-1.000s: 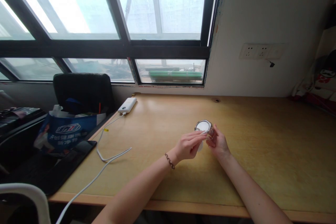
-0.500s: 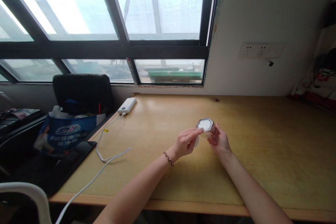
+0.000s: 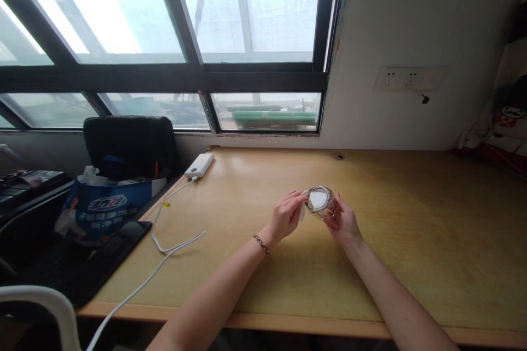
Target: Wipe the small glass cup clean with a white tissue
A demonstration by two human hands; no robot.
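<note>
My right hand (image 3: 345, 221) is wrapped round the side of a small, clear glass cup (image 3: 327, 208), held tilted above the table. The cup has faceted walls and a round end that faces me, with a bright white patch inside its dark rim. On the other side, my left hand (image 3: 285, 214) pinches a thin white tissue (image 3: 302, 213) at the rim's left edge. Part of the tissue hangs below my left fingers. The far side of the cup is hidden by my right fingers.
A wooden table (image 3: 247, 186) lies under both hands. At its left stand a white power bank (image 3: 200, 165) with a white cable (image 3: 154, 236), and a blue bag (image 3: 109, 208) on a black chair (image 3: 129, 140). Wall sockets (image 3: 409, 79) are at the back right.
My left hand has shifted left with the tissue, from over the cup's round end to its left edge. The cup has turned slightly in my right hand and moved a little left.
</note>
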